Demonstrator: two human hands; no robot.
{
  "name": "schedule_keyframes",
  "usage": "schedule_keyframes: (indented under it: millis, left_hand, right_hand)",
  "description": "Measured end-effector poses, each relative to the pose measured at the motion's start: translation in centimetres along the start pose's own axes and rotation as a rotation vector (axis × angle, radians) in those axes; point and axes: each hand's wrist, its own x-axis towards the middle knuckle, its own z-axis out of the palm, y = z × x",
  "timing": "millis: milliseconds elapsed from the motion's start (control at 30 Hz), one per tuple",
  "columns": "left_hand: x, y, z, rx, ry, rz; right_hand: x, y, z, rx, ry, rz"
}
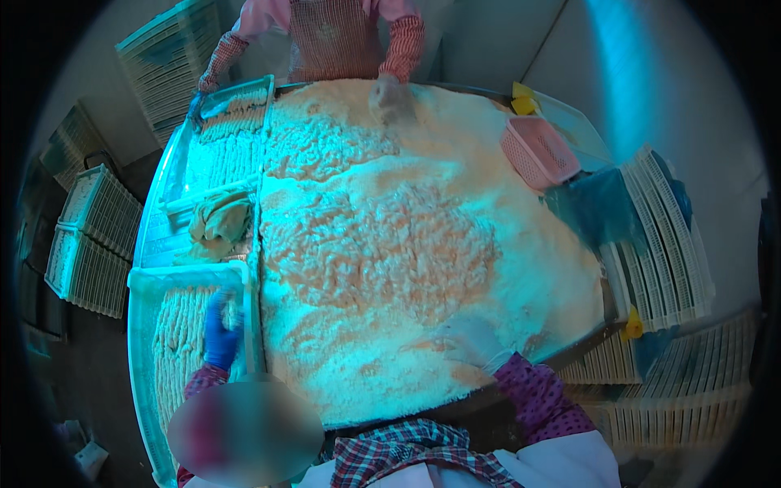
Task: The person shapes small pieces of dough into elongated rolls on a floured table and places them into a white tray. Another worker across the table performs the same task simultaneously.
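My left hand (221, 332), in a blue glove, is over the right side of a pale tray (138, 342). Its fingers stretch away from me, slightly blurred, and I see nothing in them. Rows of crumb-coated strips (181, 333) lie side by side in that tray. In a whitish glove, my right hand (473, 340) rests at the near edge of a broad bed of crumbs (537, 268); its fingers blend into the crumbs, so their pose is unclear. Many loose coated pieces (382, 248) are heaped across the middle of the crumbs.
Across the table, a co-worker's gloved hand (392, 99) touches the crumbs, another holds a second filled tray (268, 98). A crumpled cloth (220, 224) lies between the trays. At right are a pink basket (540, 153) and stacked trays (663, 244); more stacked crates (89, 244) stand left.
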Motion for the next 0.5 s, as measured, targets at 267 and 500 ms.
schedule_keyframes:
  millis: [267,500]
  left_hand:
    - [-7.4,14.3,20.8,0.142,-0.65,0.389]
    - [-7.7,13.6,22.0,0.203,-0.646,0.302]
  right_hand:
    - [-2.3,-0.9,4.9,-0.149,0.188,0.009]
    - [-7.0,3.4,2.1,0.128,0.227,0.334]
